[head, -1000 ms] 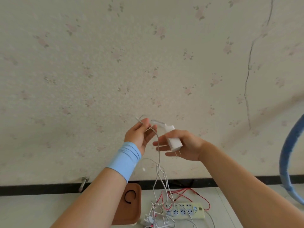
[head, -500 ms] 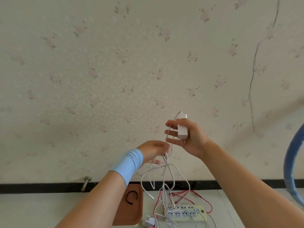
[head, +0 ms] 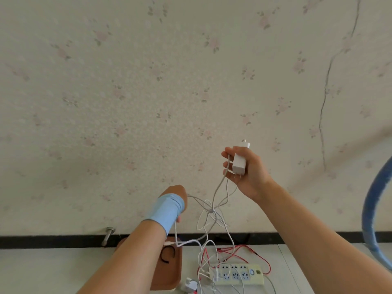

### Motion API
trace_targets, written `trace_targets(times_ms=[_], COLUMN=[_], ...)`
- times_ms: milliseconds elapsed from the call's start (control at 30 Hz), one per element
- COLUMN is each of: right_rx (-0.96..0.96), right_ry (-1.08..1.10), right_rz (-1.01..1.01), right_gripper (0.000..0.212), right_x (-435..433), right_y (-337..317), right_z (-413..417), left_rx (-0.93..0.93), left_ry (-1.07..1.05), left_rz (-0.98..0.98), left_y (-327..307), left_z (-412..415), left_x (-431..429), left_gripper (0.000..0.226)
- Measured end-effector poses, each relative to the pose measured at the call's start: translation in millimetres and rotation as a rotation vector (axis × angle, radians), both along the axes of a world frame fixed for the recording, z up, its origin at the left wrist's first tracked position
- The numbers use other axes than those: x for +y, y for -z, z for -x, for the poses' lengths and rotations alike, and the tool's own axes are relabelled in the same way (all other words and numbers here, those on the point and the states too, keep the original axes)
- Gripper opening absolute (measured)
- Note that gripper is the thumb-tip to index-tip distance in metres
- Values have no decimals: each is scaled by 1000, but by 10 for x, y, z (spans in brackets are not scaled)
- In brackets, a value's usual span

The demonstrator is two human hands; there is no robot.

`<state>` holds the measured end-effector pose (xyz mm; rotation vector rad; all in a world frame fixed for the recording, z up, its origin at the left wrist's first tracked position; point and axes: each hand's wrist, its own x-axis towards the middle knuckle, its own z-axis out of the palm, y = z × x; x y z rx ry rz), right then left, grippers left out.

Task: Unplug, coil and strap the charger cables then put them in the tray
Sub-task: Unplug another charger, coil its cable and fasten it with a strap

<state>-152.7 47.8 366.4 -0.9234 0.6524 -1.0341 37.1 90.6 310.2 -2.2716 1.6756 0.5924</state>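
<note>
The right hand (head: pixel 250 175) is clasping the charger (head: pixel 239 164) at four o'clock; its cable (head: pixel 212 210), seemingly light and limp, is hanging toward six, best pinched near the charger; the left hand (head: pixel 176 190) is meeting it there, fingers hidden, grip impossible to tell.

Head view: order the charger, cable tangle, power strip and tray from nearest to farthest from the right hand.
1. Charger, held in the right hand.
2. Cable tangle, hanging below-left.
3. Power strip, lying low, beneath.
4. Tray, low, farther left.
</note>
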Motion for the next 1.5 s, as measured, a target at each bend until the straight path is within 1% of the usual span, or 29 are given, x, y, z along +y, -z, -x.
trace_targets(times_ms=[33, 100, 133, 167, 200, 233, 300, 333, 400, 467, 533, 600, 633, 700, 733, 767, 867, 933, 967, 1033, 1067, 1133, 1200, 1267, 1300, 1333, 1367, 1433, 1500], right_rx=[-14, -30, -40, -53, -70, -91, -130, -138, -113, -56, -5, 86, 160, 299, 350, 399, 494, 499, 482, 418, 383, 314, 238, 182, 164, 149, 135, 110, 74], right_ry=[0, -22, -40, -57, -70, -79, -88, -91, -116, -173, -229, -298, -339, -420, -464, -507, -563, -540, -513, -427, -375, -284, -232, -204, -196, -188, -180, -163, -139], right_rz=[-6, -3, 3, 9, 16, 22, 22, 14, -18, -67, -94, -48, -6, 58, 76, 96, 153, 169, 172, 153, 137, 112, 85, 78, 84, 89, 89, 78, 60], right_gripper=[51, 52, 54, 56, 57, 54, 42, 35, 30, 33, 36, 37, 37, 40, 42, 45, 46, 46, 50, 64, 66, 60, 60, 58, 55, 52, 51, 49, 46], right_x=[-9, -25, -29, -26, -25, -24, -29, -33, -37, -18, 6, 32, 43, 53, 57, 67, 99, 110, 113, 103, 94, 76, 65, 63, 72, 78, 88, 101, 113], right_y=[-6, 8, 18, 25, 29, 30, 31, 35, 56, 95, 122, 122, 118, 131, 145, 155, 157, 140, 138, 146, 151, 147, 126, 105, 93, 87, 81, 77, 56], right_z=[6, 6, 2, -3, -10, -15, -20, -20, -17, -12, 1, 22, 29, 47, 55, 58, 43, 18, 2, -28, -40, -59, -69, -68, -67, -66, -65, -65, -74], left_rx=[-6, 93, 170, 265, 373, 473, 596, 662, 842, 1018, 1133, 1217, 1300, 1576, 1720, 1825, 1945, 1996, 2013, 2001, 1938, 1696, 1434, 1052, 869, 743, 678, 615, 476], left_ry=[-11, 55, 115, 165, 193, 216, 221, 183, 48, -70, -175, -339, -445, -609, -646, -668, -726, -750, -751, -729, -705, -617, -458, -188, -82, -29, -13, -5, 49], left_rz=[7, 80, 139, 209, 262, 310, 384, 424, 514, 621, 707, 789, 818, 825, 795, 759, 719, 734, 739, 726, 720, 688, 585, 528, 538, 570, 601, 630, 548], left_y=[24, 76, 59, 33, -11, -39, -102, -112, -129, -166, -213, -241, -263, -311, -319, -319, -284, -269, -268, -272, -272, -253, -239, -172, -142, -121, -113, -94, -69], left_z=[-27, -29, 7, 55, 116, 169, 256, 266, 264, 267, 302, 324, 307, 223, 174, 128, 60, 42, 38, 53, 71, 114, 169, 210, 234, 247, 245, 231, 200], left_x=[4, -15, -2, 13, 38, 46, 84, 89, 93, 104, 100, 76, 59, 29, 16, 10, 3, -1, -6, -7, 2, 30, 75, 75, 74, 63, 54, 15, -16], left_gripper=[24, 63, 74, 73, 65, 52, 26, 24, 25, 24, 26, 26, 24, 21, 20, 19, 18, 19, 20, 22, 21, 20, 24, 18, 13, 10, 12, 22, 19])
